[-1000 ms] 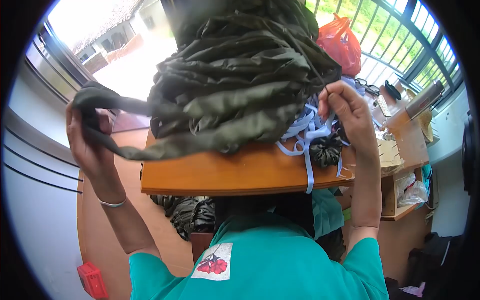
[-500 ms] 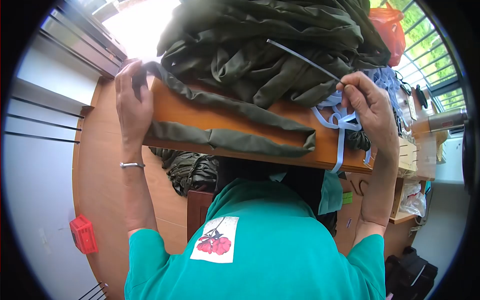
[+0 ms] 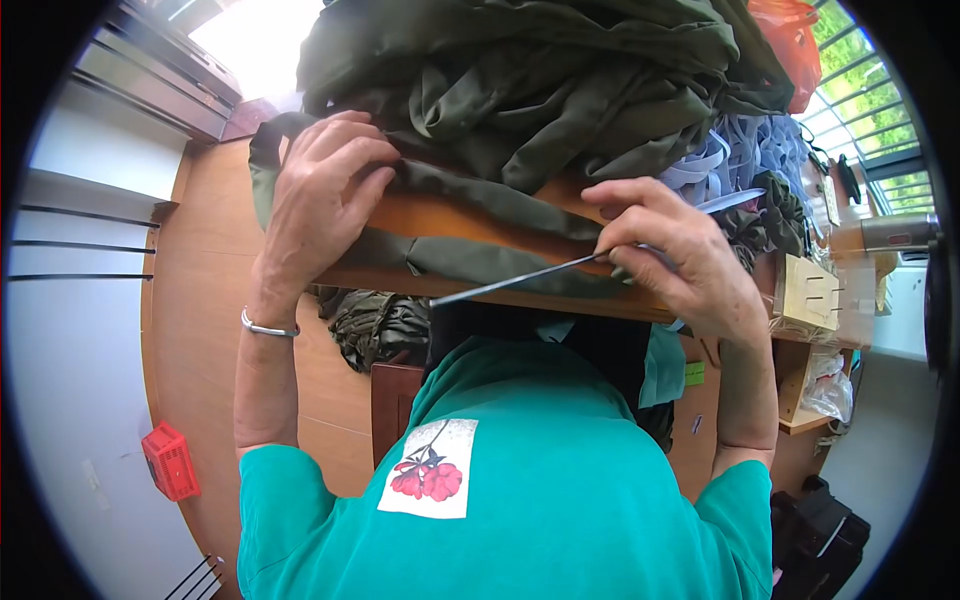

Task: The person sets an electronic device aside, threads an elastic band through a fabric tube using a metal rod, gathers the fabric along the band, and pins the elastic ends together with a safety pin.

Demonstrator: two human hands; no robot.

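A long, narrow dark green fabric strip (image 3: 470, 262) lies doubled back along the front of the wooden table (image 3: 562, 190). At the strip's left end, my left hand (image 3: 325, 190) is closed, its thumb and fingers pinching the fabric. Between the thumb and fingers of my right hand (image 3: 685, 255) is one end of a thin metal rod (image 3: 515, 282). The rod slants down to the left, its flat far end over the table's front edge. My right hand hides the right-hand fold of the strip.
A big heap of dark green fabric (image 3: 540, 90) covers the back of the table. Pale blue straps (image 3: 745, 160) lie to its right, near an orange plastic bag (image 3: 790, 45). A wooden block with pins (image 3: 808, 292) stands at far right. More fabric (image 3: 375, 325) lies below the table.
My right hand has moved left and down, swinging the metal rod from pointing up-left to pointing down-left. My left hand has moved right along the fabric strip.
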